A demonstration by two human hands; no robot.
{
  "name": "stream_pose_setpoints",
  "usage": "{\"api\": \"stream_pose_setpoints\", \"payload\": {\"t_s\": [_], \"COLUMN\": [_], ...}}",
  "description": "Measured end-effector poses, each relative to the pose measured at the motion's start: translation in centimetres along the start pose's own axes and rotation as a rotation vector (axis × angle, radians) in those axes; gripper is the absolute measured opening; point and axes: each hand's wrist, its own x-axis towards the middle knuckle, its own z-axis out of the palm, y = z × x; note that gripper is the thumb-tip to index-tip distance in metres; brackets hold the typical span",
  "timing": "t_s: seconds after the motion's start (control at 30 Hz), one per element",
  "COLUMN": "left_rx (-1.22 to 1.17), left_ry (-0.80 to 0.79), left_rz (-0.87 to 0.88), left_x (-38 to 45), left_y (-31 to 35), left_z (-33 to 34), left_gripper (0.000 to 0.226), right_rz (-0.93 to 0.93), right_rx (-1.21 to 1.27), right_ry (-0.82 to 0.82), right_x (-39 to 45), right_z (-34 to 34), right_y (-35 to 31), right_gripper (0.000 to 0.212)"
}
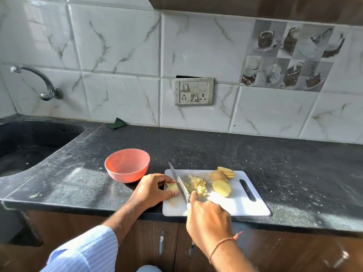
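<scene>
Left hand: the left hand rests on the left end of the cutting board. Its fingers are curled down over a potato piece, thumb against the near side, pinning it to the board.
Right hand: the right hand grips the handle of the knife, fingers wrapped round it and forefinger laid forward toward the blade. The handle is almost wholly hidden in the hand.
Knife: the blade runs away from the person, edge down on the board, just to the right of the held potato piece and touching or nearly touching the left fingertips.
Cutting board: white plastic with a slot handle at its right end, lying at the front edge of the dark counter.
On the board: a heap of diced potato just right of the blade, beyond it a potato half cut face up, and a fanned stack of potato slices at the far edge.
Bowl: a pink bowl stands upright on the counter just left of the board. Its inside shows only a bare, dusty wall.
Sink: a dark sink is sunk into the counter at far left. Its bottom is in shadow and what it holds cannot be told.
Wall side: a tap is above the sink, a green cloth lies at the foot of the tiles, and a switch panel is on the wall.
</scene>
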Motion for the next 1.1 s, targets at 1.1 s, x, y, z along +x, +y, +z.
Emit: {"api": "stream_pose_setpoints", "payload": {"t_s": [1.1], "left_rx": [-0.023], "left_ry": [-0.043], "left_rz": [-0.073], "left_x": [0.3], "left_y": [-0.4], "left_z": [-0.3], "left_gripper": [0.03], "right_rz": [0.009], "right_rx": [0.054], "right_ry": [-0.044], "right_x": [1.9], "right_z": [-0.6], "right_y": [-2.7], "right_gripper": [0.055]}}
